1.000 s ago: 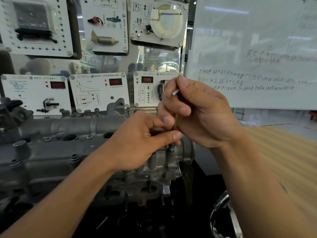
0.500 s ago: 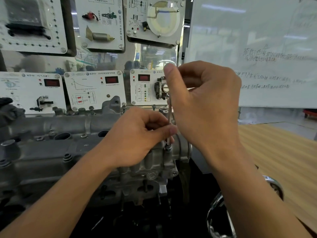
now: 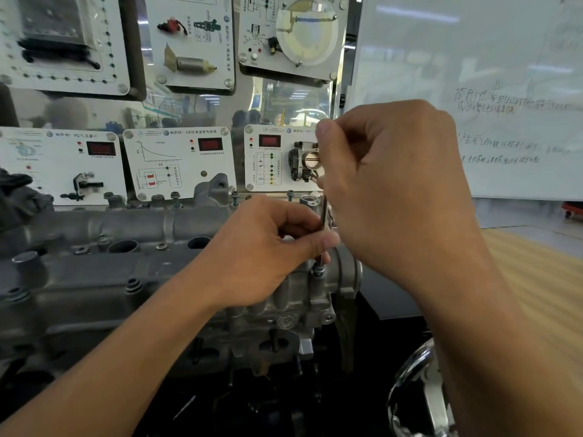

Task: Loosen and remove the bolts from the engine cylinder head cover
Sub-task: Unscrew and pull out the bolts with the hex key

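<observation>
White training panels [image 3: 179, 165] with red digital readouts hang across a glossy back wall [image 3: 277, 99] that mirrors strip lights. To the right stands a whiteboard [image 3: 473, 58] with handwritten lines. Below it a pale wood-grain surface [image 3: 536, 279] lies beside a black surface [image 3: 388, 298].

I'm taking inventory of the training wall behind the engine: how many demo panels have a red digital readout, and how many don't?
Panels with red readout: 3
Panels without readout: 3
Total: 6
</observation>
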{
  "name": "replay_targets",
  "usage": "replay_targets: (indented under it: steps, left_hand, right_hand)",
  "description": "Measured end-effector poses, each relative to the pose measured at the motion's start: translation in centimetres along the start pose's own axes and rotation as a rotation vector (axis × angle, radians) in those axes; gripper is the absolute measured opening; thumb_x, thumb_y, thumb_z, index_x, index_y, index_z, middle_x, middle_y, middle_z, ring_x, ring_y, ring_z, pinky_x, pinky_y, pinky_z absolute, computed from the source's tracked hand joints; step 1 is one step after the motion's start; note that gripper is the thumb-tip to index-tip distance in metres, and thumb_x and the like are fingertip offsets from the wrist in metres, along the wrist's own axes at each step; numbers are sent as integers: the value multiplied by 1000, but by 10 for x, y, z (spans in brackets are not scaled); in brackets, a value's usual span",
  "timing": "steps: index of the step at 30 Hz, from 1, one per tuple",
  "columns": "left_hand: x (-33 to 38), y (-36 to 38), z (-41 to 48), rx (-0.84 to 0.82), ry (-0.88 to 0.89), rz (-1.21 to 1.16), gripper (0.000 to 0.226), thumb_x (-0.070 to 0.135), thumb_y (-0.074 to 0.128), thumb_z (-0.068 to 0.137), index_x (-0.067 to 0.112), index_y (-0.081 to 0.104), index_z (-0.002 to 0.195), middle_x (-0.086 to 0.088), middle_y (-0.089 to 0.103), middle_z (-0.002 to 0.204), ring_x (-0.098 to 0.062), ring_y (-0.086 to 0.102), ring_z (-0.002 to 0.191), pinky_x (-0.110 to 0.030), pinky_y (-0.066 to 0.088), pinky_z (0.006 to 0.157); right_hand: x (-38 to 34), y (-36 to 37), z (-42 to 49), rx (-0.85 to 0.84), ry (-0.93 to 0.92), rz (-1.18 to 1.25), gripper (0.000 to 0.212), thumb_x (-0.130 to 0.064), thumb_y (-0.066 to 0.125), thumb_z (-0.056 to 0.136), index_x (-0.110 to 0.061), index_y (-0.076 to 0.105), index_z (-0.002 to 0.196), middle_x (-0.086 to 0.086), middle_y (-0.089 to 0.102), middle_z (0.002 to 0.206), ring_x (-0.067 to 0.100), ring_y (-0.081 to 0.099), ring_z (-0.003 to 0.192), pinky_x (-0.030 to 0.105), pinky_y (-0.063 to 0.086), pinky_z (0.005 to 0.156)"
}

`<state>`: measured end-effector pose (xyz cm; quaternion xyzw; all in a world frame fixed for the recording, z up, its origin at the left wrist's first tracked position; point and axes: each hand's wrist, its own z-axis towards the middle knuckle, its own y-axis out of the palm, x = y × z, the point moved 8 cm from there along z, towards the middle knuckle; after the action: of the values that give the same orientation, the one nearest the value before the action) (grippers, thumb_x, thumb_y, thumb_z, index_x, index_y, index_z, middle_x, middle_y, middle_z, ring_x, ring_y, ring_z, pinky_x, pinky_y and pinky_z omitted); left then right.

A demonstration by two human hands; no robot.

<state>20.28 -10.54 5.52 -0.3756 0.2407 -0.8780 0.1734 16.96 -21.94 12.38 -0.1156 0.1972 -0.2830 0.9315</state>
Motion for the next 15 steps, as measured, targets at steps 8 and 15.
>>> replay_targets:
  steps: [8,15]
  left_hand:
    - [-3,3,1,-43,-15,28,15,25,67,93,19,77,84,5,77,78,-24,73,78,-40,56,81]
    - [-6,6,0,-63,-59,2,17,33,68,90,21,78,82,-14,75,79,-46,68,79,-59,54,80]
  right_hand:
    - [41,30,-1,-130,417,931,21,-11,45,106,-8,63,96,8,71,64,23,71,57,29,56,54]
    - [40,32,-4,-65,423,899,24,-20,56,102,-9,63,81,2,61,54,20,62,48,29,52,49]
